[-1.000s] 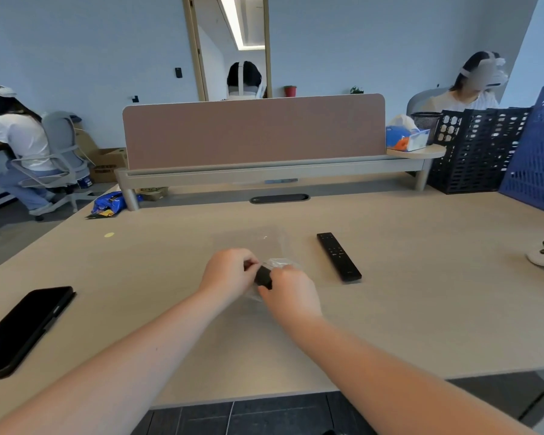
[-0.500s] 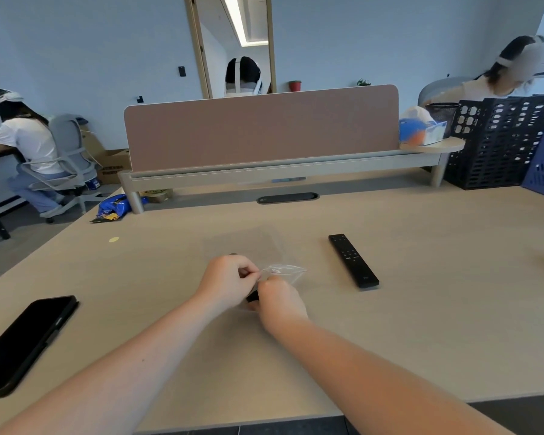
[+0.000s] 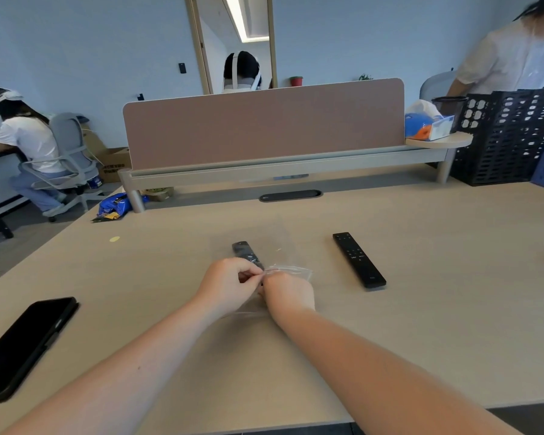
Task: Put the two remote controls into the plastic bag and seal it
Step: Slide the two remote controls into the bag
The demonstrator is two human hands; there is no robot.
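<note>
I'm at the bag-opening stage, with one remote going in: my left hand [image 3: 233, 285] and right hand [image 3: 288, 291] meet at the near edge of the clear, thin plastic bag [image 3: 291, 271], each pinching a bit of its film between thumb and fingertips, as if parting the mouth. The first slim black remote control [image 3: 247, 254] lies just beyond my left knuckles, its far end poking out; it looks to be lying in or under the film, but the plastic is so transparent that I cannot tell which. The second long black remote control [image 3: 358, 260] lies flat on the pale wooden desk [image 3: 453, 293], to the right of the bag and apart from it, untouched. Next, I judge, the mouth must be held wide with one hand while the other fetches that second remote and slides it in lengthwise; the film is limp and crinkled, so it will collapse if released
</note>
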